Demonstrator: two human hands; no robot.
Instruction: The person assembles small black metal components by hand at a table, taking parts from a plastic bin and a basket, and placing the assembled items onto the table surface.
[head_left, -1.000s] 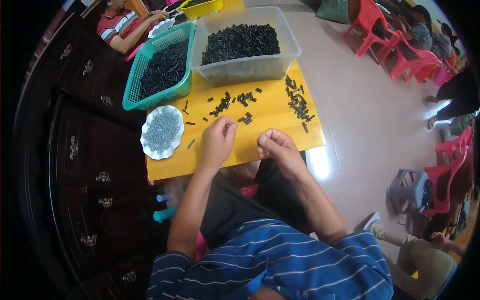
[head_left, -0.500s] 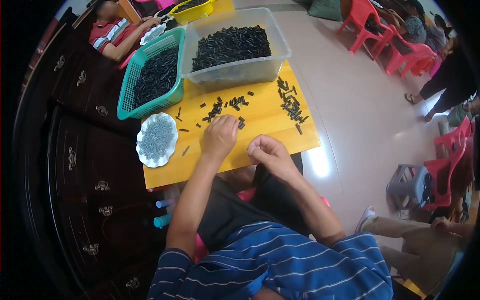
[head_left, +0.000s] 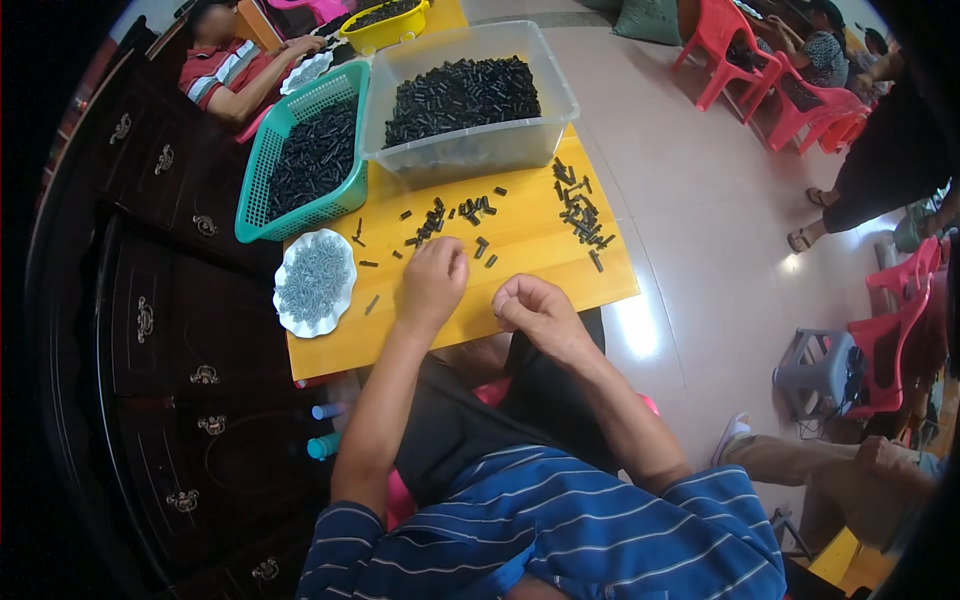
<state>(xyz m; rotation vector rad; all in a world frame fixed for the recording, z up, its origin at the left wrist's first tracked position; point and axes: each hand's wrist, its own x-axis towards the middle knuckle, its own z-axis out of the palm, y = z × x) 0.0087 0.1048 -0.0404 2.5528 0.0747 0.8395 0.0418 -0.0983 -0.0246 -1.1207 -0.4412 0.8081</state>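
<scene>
My left hand is curled over the yellow table, palm down, just short of a cluster of small black cylinders. Its fingertips are hidden, and whatever they hold cannot be made out. To its right, my right hand is closed in a pinch above the table's front edge; anything between thumb and finger is too small to name. Between the two hands and a little beyond lie two loose black cylinders. Longer black pieces form a pile at the table's right side.
A white wavy-rimmed plate of small clear pieces stands at left. Behind are a green basket and a translucent bin, both filled with black parts. Dark drawers line the left. Pink chairs, a grey stool and people are around.
My left hand has shifted slightly left and toward me. Two black cylinders that lay close together are now farther apart. My right hand stays nearly still, pinched. A standing person's feet at right have moved.
</scene>
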